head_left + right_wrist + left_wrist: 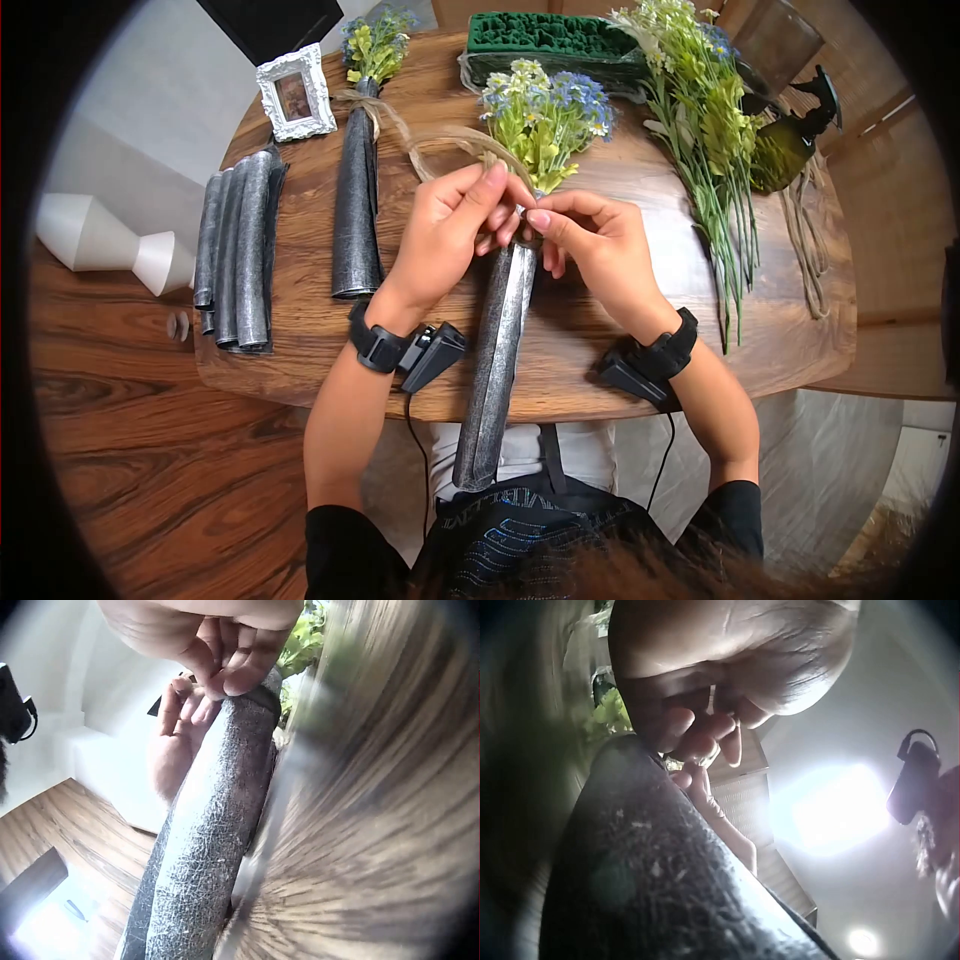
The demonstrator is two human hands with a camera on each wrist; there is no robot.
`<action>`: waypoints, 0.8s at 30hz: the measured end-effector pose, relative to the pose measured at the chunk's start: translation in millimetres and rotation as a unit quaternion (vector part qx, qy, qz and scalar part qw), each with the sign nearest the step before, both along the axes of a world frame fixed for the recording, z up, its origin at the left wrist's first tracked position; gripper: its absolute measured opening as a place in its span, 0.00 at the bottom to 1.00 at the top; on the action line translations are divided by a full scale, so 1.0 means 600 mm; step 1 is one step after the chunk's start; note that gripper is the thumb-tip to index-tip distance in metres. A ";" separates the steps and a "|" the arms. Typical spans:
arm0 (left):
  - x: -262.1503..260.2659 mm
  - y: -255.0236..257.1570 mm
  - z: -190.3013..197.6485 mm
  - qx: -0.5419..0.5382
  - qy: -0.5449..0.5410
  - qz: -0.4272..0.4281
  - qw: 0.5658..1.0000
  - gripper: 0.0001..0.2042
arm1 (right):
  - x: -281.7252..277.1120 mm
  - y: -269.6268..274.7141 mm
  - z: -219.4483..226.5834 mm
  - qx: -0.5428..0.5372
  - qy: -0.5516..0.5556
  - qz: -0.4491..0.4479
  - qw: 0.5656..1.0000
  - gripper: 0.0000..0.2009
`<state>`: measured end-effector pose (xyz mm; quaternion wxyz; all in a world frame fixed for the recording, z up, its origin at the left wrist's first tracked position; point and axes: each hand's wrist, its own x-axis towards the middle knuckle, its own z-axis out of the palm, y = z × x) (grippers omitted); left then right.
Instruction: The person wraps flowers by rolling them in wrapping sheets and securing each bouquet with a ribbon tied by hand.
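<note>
In the head view a bouquet of white and blue flowers (548, 115) stands out of a dark silvery paper wrap (493, 360), which slants from the table over its front edge. Both hands meet at the narrow neck just below the blooms. My left hand (440, 235) pinches a beige twine (462, 132) that loops up and away behind the fingers. The right hand (610, 245) pinches the twine at the neck, thumb against forefinger. The right wrist view has its fingertips at the top edge of the wrap (206, 825). The knot area is hidden behind the fingers.
Left of the work lie a second wrapped bouquet (354, 210), several rolled wrapping sheets (238, 250) and a white picture frame (267, 98). Green floral foam (550, 35) sits at the back. Loose flower stems (720, 215), a spray bottle (785, 155) and a twine hank (805, 240) lie right.
</note>
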<state>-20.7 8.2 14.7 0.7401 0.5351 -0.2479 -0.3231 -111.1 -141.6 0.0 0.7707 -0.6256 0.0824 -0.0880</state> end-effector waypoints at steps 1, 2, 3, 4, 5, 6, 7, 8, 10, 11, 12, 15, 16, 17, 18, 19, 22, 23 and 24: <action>-0.004 0.001 0.004 0.016 -0.063 0.007 0.998 0.17 | -0.001 0.001 0.000 -0.020 -0.002 -0.004 1.000 0.08; -0.007 0.001 0.007 0.032 -0.126 0.014 0.991 0.17 | -0.002 0.002 -0.001 -0.040 -0.004 -0.007 0.999 0.09; -0.009 0.001 0.007 0.032 -0.124 0.012 0.992 0.17 | -0.003 0.002 0.000 -0.040 -0.003 -0.009 0.999 0.09; -0.009 0.002 0.009 0.052 -0.241 0.038 0.968 0.16 | -0.003 0.002 0.001 -0.043 0.004 -0.013 0.999 0.09; -0.010 0.003 0.010 0.070 -0.354 0.065 0.930 0.15 | -0.001 0.001 0.002 -0.047 0.010 -0.015 0.999 0.10; -0.012 0.003 0.011 0.061 -0.372 0.079 0.923 0.11 | 0.000 0.000 0.003 -0.048 0.009 -0.013 0.999 0.10; -0.010 0.003 0.009 0.061 -0.372 0.081 0.923 0.11 | -0.001 -0.001 0.003 -0.049 0.008 -0.016 0.999 0.09; -0.007 0.003 0.005 0.036 -0.398 0.086 0.913 0.10 | -0.002 -0.001 0.002 -0.049 0.008 -0.021 0.999 0.09; -0.010 0.000 0.007 0.013 -0.422 0.089 0.902 0.09 | -0.003 0.001 0.011 -0.064 0.020 -0.018 0.998 0.08; -0.013 0.001 0.011 0.003 -0.385 0.075 0.920 0.08 | -0.005 0.002 0.013 -0.078 0.031 -0.015 0.996 0.07; -0.016 0.001 0.015 -0.008 -0.348 0.062 0.935 0.08 | -0.007 0.002 0.011 -0.077 0.032 -0.016 0.996 0.07; -0.013 0.004 0.011 0.013 -0.377 0.046 0.925 0.08 | -0.009 0.005 0.008 -0.087 0.004 0.042 0.995 0.07; -0.011 0.004 0.013 0.022 -0.393 0.039 0.919 0.08 | -0.010 0.007 0.010 -0.118 -0.007 0.052 0.992 0.07; -0.010 0.005 0.016 0.021 -0.394 0.041 0.918 0.08 | -0.012 0.008 0.011 -0.149 -0.017 0.061 0.987 0.07; -0.009 0.006 0.018 0.033 -0.421 0.039 0.906 0.07 | -0.014 0.011 0.011 -0.136 -0.011 0.064 0.989 0.06; -0.009 0.006 0.020 0.045 -0.447 0.036 0.893 0.07 | -0.015 0.013 0.013 -0.136 -0.011 0.064 0.989 0.06; -0.009 0.002 0.015 0.026 -0.447 0.033 0.894 0.06 | -0.018 0.015 0.017 -0.155 -0.017 0.075 0.985 0.05; -0.009 0.001 0.013 0.018 -0.451 0.029 0.892 0.06 | -0.017 0.013 0.015 -0.165 -0.004 0.088 0.982 0.05; -0.009 0.002 0.011 0.018 -0.451 0.029 0.892 0.06 | -0.017 0.011 0.013 -0.176 0.009 0.101 0.979 0.06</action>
